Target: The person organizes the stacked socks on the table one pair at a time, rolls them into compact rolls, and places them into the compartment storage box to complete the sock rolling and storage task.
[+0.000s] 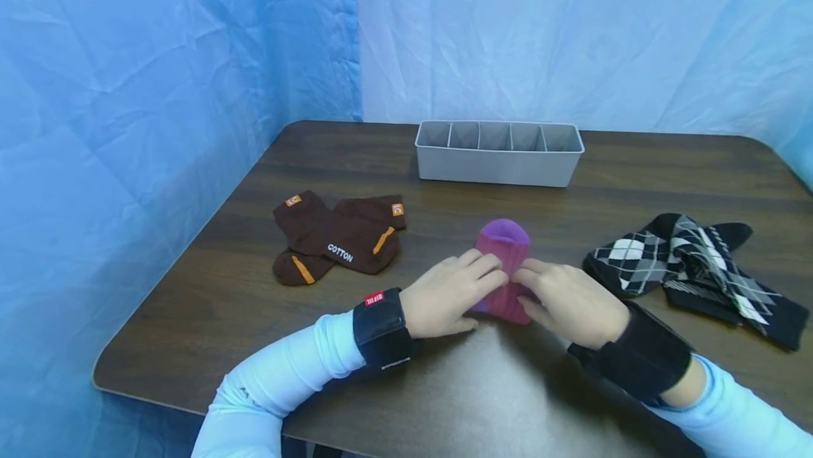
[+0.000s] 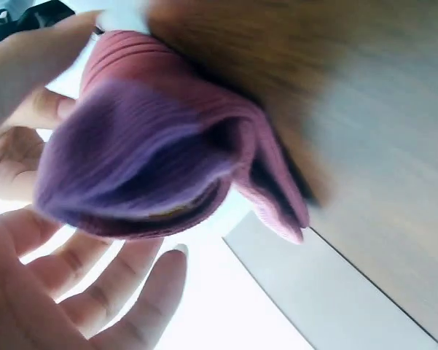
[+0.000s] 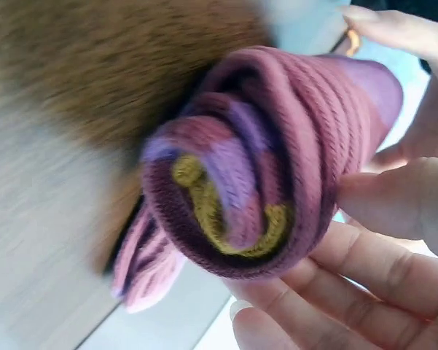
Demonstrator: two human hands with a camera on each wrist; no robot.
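A pink sock with a purple toe point(image 1: 503, 250) lies partly rolled on the dark wooden table point(image 1: 209, 288), near the front middle. My left hand point(image 1: 473, 281) grips its near end from the left, and my right hand point(image 1: 536, 287) grips it from the right, fingertips almost meeting on top. In the left wrist view the purple toe part point(image 2: 146, 153) sits between my thumb and spread fingers point(image 2: 131, 299). The right wrist view shows the rolled end point(image 3: 255, 175), with yellow and purple stripes inside, and my fingers point(image 3: 364, 277) curled under it.
A pair of brown socks marked COTTON point(image 1: 339, 239) lies to the left. Black, white and grey argyle socks point(image 1: 692, 267) lie to the right. A grey divided bin point(image 1: 498, 161) stands at the back. Blue sheeting surrounds the table.
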